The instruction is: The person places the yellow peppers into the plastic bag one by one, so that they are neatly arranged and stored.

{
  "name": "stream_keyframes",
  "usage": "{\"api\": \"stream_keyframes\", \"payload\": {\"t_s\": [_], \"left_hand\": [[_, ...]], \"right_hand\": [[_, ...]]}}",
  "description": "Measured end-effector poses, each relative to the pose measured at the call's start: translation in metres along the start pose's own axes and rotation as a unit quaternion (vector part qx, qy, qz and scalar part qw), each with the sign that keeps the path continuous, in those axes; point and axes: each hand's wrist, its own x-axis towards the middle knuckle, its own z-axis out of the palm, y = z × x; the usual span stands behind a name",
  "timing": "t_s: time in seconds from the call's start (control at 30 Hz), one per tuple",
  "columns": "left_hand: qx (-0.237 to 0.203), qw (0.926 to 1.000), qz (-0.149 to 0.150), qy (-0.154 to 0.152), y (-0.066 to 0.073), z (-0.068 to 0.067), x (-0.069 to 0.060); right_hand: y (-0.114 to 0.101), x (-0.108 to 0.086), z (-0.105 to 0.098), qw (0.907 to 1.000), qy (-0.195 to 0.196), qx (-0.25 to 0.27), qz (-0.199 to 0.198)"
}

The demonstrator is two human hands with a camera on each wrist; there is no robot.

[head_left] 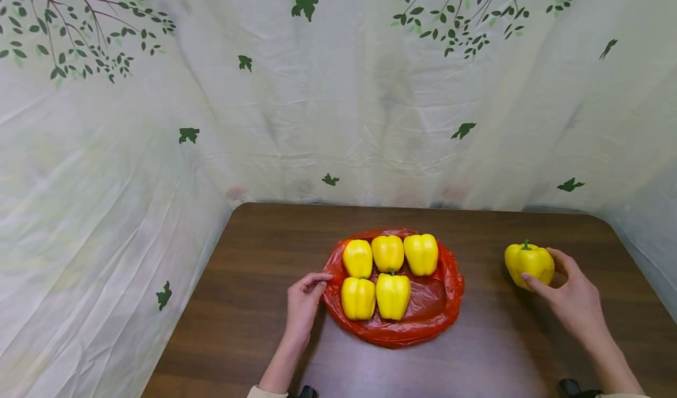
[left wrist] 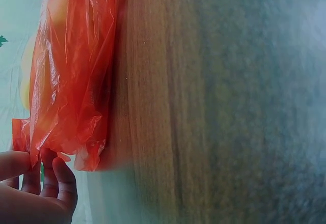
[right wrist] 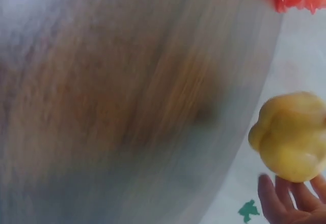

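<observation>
A red plastic bag (head_left: 431, 299), its rim spread into a round shape, lies on the table with several yellow bell peppers inside. They form a back row and a front row, and bare red plastic shows at the front right. My left hand (head_left: 302, 307) pinches the bag's left rim between thumb and fingers; the left wrist view shows the thin plastic (left wrist: 76, 81) there. Off to the right, my right hand (head_left: 576, 295) grips another yellow bell pepper (head_left: 520, 263), green stem up. In the right wrist view this pepper (right wrist: 293, 137) appears raised off the tabletop.
The dark brown wooden table (head_left: 264, 251) runs back to a pale curtain (head_left: 359, 121) printed with leaves and branches. Similar cloth hangs at the left and right sides. Table surface lies between the bag and the right hand's pepper.
</observation>
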Motion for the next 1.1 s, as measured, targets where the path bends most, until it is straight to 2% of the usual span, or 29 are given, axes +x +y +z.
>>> {"api": "stream_keyframes", "payload": {"t_s": [0.37, 0.93, 1.1], "left_hand": [[-0.015, 0.9999, -0.003, -0.006, 0.000, 0.000, 0.000], [-0.010, 0.9999, -0.009, -0.001, 0.002, 0.000, -0.002], [-0.012, 0.9999, -0.010, -0.001, 0.002, 0.000, -0.001]], "right_hand": [[-0.013, -0.011, 0.003, 0.9999, -0.006, 0.012, -0.001], [-0.035, -0.024, 0.010, 0.9936, 0.022, 0.109, 0.020], [-0.039, -0.024, 0.011, 0.9875, 0.007, 0.153, 0.039]]}}
